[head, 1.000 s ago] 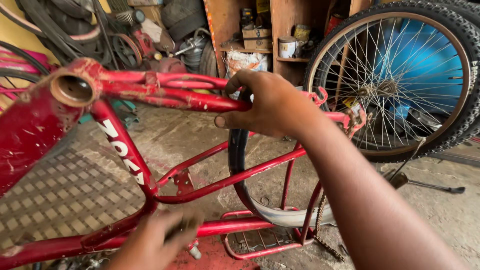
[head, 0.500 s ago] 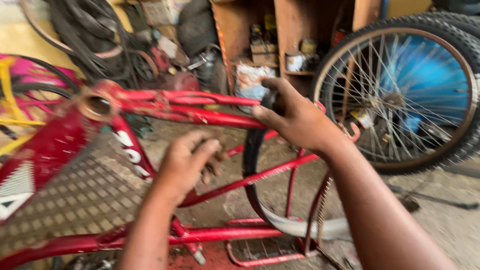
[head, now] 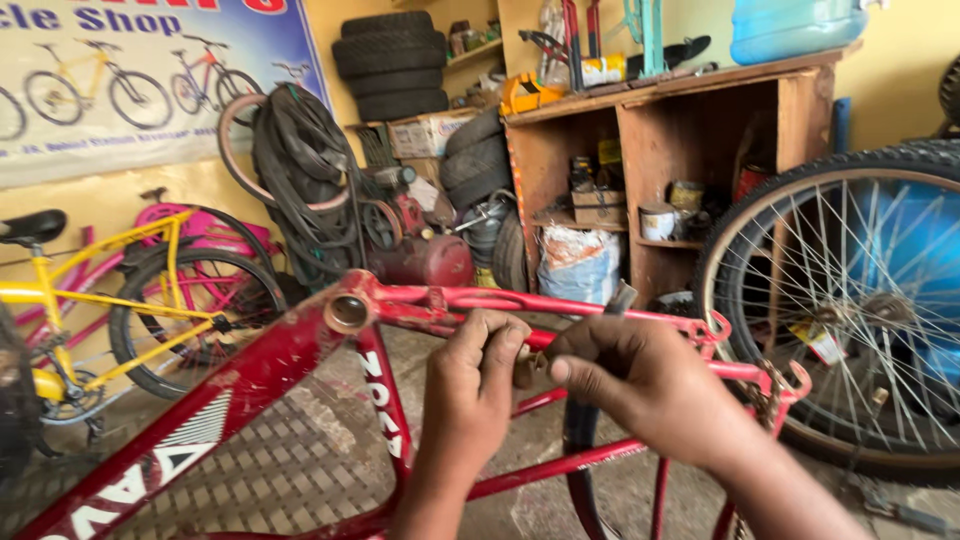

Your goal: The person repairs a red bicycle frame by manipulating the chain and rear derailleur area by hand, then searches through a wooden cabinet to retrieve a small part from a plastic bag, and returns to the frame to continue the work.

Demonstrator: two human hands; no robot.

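A red bicycle frame lies upside down in front of me, its open bottom-bracket shell at the top. My left hand and my right hand meet just above the frame's upper tubes. Both pinch a small metal part between their fingertips; it is too small to make out. A thin grey piece sticks up behind my right hand. A loose black tyre hangs inside the frame under my hands.
A spoked wheel with a black tyre stands at the right. A wooden shelf unit with tins sits behind. A yellow bicycle, a pink one, stacked tyres and a red compressor line the left wall.
My left hand has risen from below the frame to meet my right hand above the upper tubes. My view has tilted up, showing more of the wall and shelves.
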